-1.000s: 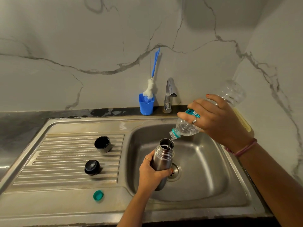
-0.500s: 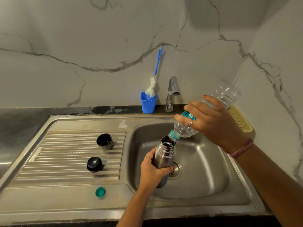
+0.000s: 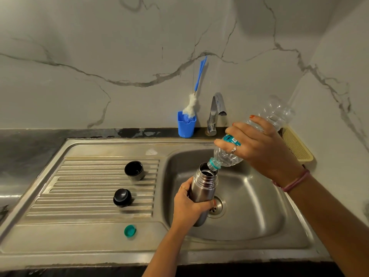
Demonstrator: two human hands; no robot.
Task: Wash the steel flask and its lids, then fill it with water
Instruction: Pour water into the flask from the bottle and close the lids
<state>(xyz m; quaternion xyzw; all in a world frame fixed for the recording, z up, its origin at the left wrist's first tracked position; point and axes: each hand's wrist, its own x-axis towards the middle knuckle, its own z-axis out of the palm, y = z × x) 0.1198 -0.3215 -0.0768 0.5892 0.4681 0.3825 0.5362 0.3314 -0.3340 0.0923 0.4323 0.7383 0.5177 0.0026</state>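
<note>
Head view. The left hand (image 3: 188, 204) wraps its fingers round the brushed steel flask (image 3: 203, 188), held upright over the stainless sink basin (image 3: 259, 216), above the drain. The right hand (image 3: 261, 148) grips the clear plastic water bottle (image 3: 265, 124), tilted neck-down, its mouth touching the flask rim. To fill cleanly, keep the flask upright, the bottle mouth centred over the opening, and raise the tilt gradually. The steel cup lid (image 3: 134, 170) and the black stopper lid (image 3: 122, 197) rest on the ribbed drainboard (image 3: 89, 188); a teal bottle cap (image 3: 130, 230) lies nearer. The pouring stream and the flask's fill level cannot be made out; the flask base is hidden behind the left hand.
</note>
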